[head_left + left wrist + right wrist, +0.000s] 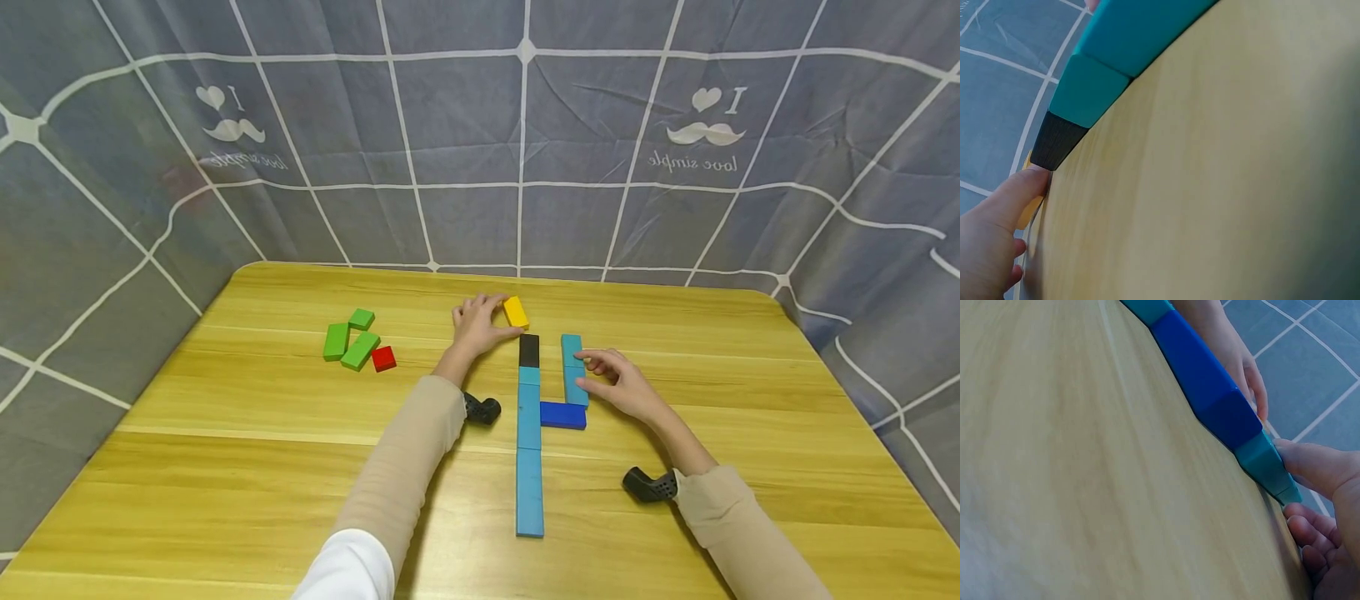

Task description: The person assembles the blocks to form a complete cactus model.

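Observation:
My left hand (pixel 476 327) is at the far end of a long row of blocks, its thumb and index finger at opposite ends of a yellow block (pixel 516 312), pinching it. The thumb tip is right by the black block (pixel 529 351). Below that, a short light blue block (pixel 529 376) and two longer light blue blocks (pixel 529 492) continue the row. My right hand (pixel 622 383) has its thumb and index fingertips at the right side of two light blue blocks (pixel 572 350) set end to end. A dark blue block (pixel 563 415) lies crosswise between row and pair.
Several green blocks (pixel 361 351) and a red block (pixel 384 359) lie on the left of the wooden table (pixel 225 467). A grey curtain (pixel 457 125) with white lines hangs behind and at the sides. Black wrist cameras (pixel 649 485) sit at both cuffs.

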### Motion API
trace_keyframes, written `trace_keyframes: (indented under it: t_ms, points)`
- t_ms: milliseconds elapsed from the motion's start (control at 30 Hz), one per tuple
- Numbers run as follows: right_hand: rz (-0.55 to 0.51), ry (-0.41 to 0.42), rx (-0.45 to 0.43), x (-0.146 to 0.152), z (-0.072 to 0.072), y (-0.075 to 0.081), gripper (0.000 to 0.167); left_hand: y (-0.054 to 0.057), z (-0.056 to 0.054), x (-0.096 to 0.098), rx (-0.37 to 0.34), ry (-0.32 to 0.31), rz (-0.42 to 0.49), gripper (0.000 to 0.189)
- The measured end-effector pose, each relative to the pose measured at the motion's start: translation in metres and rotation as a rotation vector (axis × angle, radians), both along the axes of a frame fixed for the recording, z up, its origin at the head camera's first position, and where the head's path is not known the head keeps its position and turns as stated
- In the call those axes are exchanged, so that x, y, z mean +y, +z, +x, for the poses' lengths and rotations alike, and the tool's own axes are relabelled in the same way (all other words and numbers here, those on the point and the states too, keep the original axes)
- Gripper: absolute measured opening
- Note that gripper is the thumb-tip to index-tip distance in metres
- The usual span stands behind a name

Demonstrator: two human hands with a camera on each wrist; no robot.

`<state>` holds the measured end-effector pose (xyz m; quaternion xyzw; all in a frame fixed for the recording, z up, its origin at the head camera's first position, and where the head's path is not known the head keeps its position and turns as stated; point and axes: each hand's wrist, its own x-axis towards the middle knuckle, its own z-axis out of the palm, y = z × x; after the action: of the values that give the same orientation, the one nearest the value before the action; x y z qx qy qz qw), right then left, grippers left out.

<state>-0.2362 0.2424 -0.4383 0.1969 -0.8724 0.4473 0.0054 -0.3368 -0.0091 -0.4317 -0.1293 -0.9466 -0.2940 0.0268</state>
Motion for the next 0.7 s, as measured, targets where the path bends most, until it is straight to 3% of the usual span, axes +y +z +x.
trace_keyframes:
  t_ms: [233, 500, 700]
  points:
    - [0.005, -0.006, 0.002, 0.0002, 0.0007, -0.0001, 0.039, 0.0016, 0.0002, 0.0004, -0.037, -0.039, -0.069, 0.071]
    - [0.011, -0.004, -0.005, 0.0006, 0.0007, 0.0001, 0.040, -0.0022, -0.0029, -0.0020, -0.056, -0.030, 0.015, 0.061]
    - [0.011, -0.009, 0.004, 0.0004, 0.0008, -0.0004, 0.039, -0.0001, -0.0016, -0.0003, -0.057, -0.022, 0.011, 0.053]
